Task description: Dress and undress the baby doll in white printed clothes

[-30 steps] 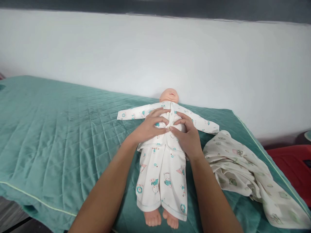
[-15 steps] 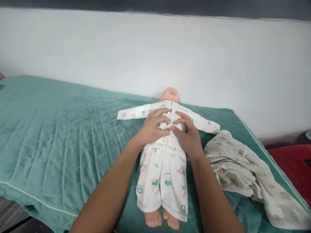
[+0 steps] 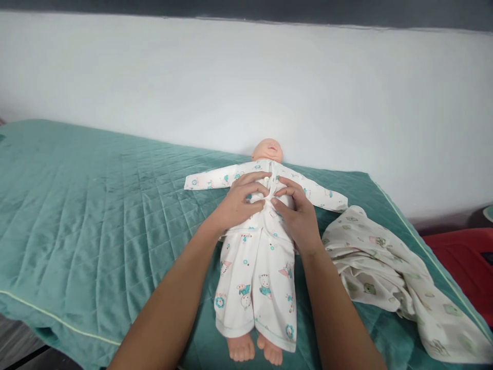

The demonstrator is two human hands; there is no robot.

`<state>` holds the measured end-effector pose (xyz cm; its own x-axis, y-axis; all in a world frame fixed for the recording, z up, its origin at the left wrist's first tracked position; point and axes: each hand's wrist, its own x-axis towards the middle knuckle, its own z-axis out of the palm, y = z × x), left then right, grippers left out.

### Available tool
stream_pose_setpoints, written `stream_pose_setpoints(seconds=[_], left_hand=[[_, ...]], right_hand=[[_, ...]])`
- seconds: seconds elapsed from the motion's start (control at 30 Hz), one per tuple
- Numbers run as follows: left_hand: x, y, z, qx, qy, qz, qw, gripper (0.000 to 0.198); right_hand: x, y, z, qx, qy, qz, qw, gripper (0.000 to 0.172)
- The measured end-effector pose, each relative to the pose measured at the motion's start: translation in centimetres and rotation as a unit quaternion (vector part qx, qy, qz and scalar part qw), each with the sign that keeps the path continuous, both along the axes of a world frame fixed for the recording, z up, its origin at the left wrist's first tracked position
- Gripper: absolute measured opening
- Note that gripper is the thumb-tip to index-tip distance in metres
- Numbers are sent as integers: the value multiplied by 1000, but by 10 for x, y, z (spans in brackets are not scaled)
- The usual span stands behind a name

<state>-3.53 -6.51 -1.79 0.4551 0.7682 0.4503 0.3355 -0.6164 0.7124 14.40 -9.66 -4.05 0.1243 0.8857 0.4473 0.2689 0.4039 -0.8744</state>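
Observation:
A baby doll (image 3: 267, 149) lies on its back, feet toward me, dressed in a white printed baby shirt (image 3: 275, 218) and matching printed pants (image 3: 265, 288). Both sleeves are stretched out sideways. My left hand (image 3: 244, 200) and my right hand (image 3: 295, 205) meet at the shirt's front opening over the chest. Fingers and thumbs of each hand are curled in and pinch the fabric along the two front edges. A small button shows at the upper chest; whatever lies right under the fingertips is hidden.
A green quilted cover (image 3: 115, 221) spreads beneath the doll. To the right lies a crumpled, printed light cloth (image 3: 370, 262). Beyond the cover's right edge is a red object (image 3: 462, 262). A white wall (image 3: 215, 82) rises behind.
My left thumb and fingers have shifted slightly left from the shirt's front edge. My right hand has hardly moved, and the doll lies the same way.

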Motion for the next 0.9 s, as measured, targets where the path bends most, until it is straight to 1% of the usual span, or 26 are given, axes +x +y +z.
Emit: stream_pose_setpoints(seconds=[0.2, 0.4, 0.47, 0.57, 0.7, 0.9], left_hand=[[-4, 1, 0, -35, -26, -20, 999, 6], [-17, 7, 0, -76, -49, -100, 991, 17], [-19, 7, 1, -85, -49, -96, 991, 17], [-18, 5, 2, -91, -43, -70, 992, 14], [-14, 2, 4, -97, -54, -54, 992, 10], [-11, 0, 6, -84, -34, -33, 995, 4]], right_hand=[[1, -1, 0, 1, -9, 5, 1000, 10], [3, -3, 4, -13, -32, 24, 999, 13], [3, -4, 4, -16, -36, 23, 999, 12], [3, -5, 5, -17, -51, 30, 998, 10], [4, -5, 4, -4, -71, 32, 997, 9], [4, -5, 5, 5, -94, 36, 995, 4]])
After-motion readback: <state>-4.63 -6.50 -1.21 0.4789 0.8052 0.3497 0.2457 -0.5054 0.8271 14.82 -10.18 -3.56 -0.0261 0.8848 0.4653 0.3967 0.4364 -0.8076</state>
